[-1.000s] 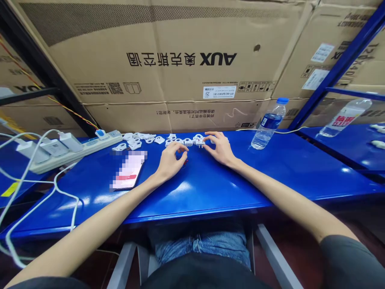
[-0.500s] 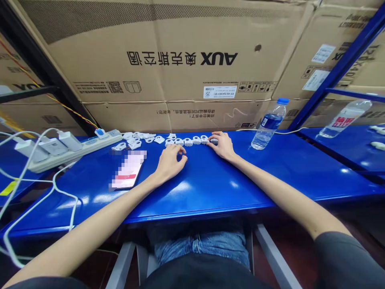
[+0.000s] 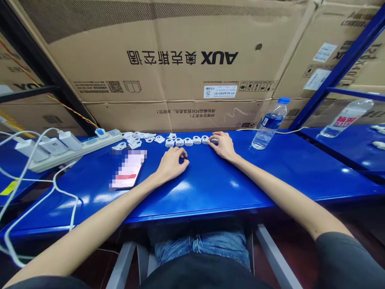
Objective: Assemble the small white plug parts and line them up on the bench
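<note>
Squaring the end piece [image 3: 214, 141] to its row [image 3: 188, 141] wants gentleness; right hand [image 3: 221, 145], grip unclear; left hand [image 3: 172, 163], fingertips apart.

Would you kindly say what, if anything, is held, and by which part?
It cannot be told: the right hand partly hides a white piece; the left hand is curled.
</note>
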{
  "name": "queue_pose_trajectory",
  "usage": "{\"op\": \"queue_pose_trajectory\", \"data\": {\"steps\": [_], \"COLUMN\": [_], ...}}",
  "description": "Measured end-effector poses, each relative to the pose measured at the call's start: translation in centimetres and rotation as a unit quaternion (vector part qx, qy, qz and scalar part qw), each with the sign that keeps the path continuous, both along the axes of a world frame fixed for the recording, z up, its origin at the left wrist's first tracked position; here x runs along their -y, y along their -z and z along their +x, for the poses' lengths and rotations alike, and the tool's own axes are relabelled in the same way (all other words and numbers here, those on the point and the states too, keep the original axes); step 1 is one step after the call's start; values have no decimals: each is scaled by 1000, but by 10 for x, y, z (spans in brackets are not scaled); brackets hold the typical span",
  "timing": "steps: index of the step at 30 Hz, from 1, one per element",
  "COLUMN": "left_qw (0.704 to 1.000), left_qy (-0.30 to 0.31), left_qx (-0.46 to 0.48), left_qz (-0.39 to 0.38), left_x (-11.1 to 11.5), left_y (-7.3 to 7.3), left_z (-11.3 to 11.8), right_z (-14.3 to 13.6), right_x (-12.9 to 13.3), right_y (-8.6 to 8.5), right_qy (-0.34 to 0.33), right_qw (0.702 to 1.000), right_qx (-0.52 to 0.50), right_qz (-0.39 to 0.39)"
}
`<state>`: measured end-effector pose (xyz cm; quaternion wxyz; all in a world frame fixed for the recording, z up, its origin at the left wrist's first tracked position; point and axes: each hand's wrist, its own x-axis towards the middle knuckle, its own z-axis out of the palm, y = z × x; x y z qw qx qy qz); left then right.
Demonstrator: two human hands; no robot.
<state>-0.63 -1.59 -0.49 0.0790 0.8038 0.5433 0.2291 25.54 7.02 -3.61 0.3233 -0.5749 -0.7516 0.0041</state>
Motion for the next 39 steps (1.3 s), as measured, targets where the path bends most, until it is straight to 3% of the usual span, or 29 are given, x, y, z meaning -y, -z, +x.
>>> {"op": "queue_pose_trajectory", "data": {"steps": [17, 26, 34, 39], "left_qw": [999, 1000, 1000, 1000], "left_qy": [-24, 1, 2, 0], "left_qx": [22, 22, 22, 5], "left_qz": [-10, 1, -1, 13], "left_x": [-3, -3, -3, -1], "left_y": [0, 0, 0, -1], "left_z": [-2, -3, -3, -3], "right_z": [-1, -5, -25, -42], "right_x": [4, 9, 14, 3], "right_y": [-2, -5, -13, -15], "right_qy": [6, -5, -79, -84], "right_qw": [1000, 1000, 990, 986], "right_qx": [5, -4, 99, 137], "right_qz": [-9, 12, 58, 37]}}
